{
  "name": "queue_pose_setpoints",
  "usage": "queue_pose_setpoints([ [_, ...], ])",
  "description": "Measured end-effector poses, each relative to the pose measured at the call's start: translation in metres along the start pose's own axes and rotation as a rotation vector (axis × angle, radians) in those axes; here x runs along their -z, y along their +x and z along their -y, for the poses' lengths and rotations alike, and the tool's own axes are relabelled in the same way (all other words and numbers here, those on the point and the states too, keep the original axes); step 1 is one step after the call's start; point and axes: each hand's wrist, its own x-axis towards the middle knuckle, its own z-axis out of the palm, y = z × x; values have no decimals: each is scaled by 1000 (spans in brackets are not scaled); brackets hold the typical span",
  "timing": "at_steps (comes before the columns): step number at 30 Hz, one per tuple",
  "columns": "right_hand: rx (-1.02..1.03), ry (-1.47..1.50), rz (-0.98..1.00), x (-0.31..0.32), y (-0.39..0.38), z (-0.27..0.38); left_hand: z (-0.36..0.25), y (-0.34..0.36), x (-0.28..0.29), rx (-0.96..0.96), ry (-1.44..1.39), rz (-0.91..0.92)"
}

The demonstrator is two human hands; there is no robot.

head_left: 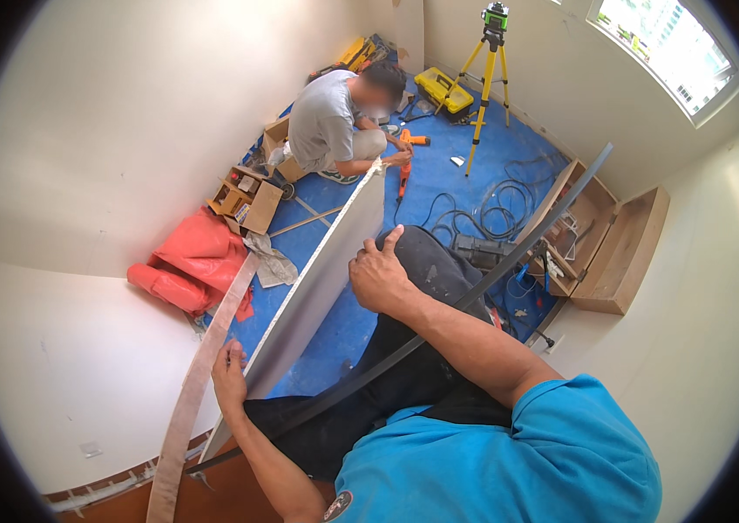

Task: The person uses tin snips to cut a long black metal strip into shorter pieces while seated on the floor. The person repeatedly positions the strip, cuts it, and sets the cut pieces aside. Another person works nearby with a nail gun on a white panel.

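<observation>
A long white panel (335, 248) stands on its edge and runs away from me on my left. My left hand (230, 379) has its fingers curled at the panel's near upper edge. My right hand (380, 272) lies over my bent knee, beside the panel's right face, fingers apart with one pointing up. Whether it touches the panel cannot be seen. A long dark grey strip (552, 213) slants across my lap, passing beneath my right forearm. Left of the panel, a thin pale brown strip (204, 357) leans lengthwise.
Ahead, a crouching co-worker (326, 122) handles an orange-red power tool (404, 174). A laser level on a yellow tripod (491, 65), a yellow toolbox (444, 91), cables (505, 209), an open wooden box (618, 248), red sheeting (200, 261) and cardboard boxes (256, 205) occupy the blue-covered floor (322, 336).
</observation>
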Motion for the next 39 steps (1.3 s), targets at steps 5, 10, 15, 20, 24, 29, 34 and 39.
queue_pose_setpoints([
  [5,4,7,3,0,-1,0,3,1,0,3,-10,2],
  [10,4,-2,-1,0,-1,0,7,4,-1,1,-34,9],
  [15,8,11,-12,-2,-1,-1,7,3,-1,-2,-24,3],
  [20,11,8,-19,-4,0,-1,7,3,-1,-9,-49,0],
  [24,13,7,-36,-5,-1,-1,5,2,-1,0,-39,2],
  [29,13,16,-18,-3,-1,-1,2,0,0,0,-36,-1],
  [34,13,33,-3,0,-2,-1,3,0,0,3,-37,-2],
  [39,14,13,-22,-1,-2,-1,7,3,0,9,-42,8],
])
